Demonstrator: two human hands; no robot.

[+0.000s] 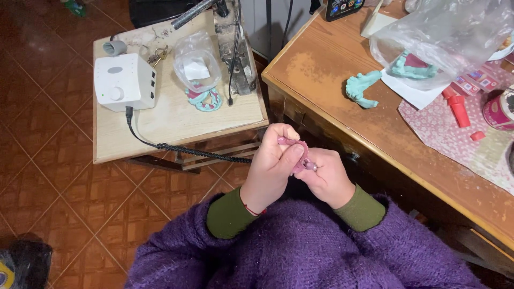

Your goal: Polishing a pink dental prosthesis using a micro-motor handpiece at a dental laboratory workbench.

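Low in the frame, fuzzy purple sleeves with green cuffs lead up to the left hand and right hand, both pinched around a small pink curved dental piece at centre, above glossy reddish floor tiles. Beyond, upper left, a pale worn desk bears a white boxy control unit with coiled black cable; right, a scuffed wooden desk carries a matte teal plaster cast.

White control box on small wooden stand, teal dental cast, red caps, clear plastic bag
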